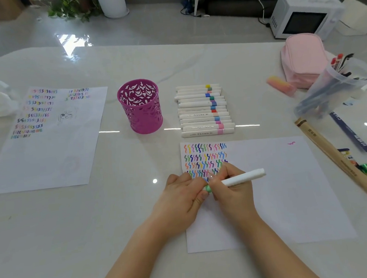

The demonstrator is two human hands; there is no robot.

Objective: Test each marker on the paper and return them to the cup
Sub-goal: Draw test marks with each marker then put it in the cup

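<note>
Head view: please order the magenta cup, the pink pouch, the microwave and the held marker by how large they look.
1. Microwave and pink pouch: alike in apparent size; the microwave stands farther away, so no ranking.
2. Magenta cup.
3. Held marker, shared by the left hand and right hand.

I see a bright, evenly lit scene, daylight coming from the far side. The glossy table [76,231] carries small specular spots and thin streaks of glare; a strong window reflection sits on the floor [73,41]. Shadows are faint and soft. Wide-angle bending shows at the edges. The top left corner and right-hand clutter are blurred; the centre is sharp.
</note>
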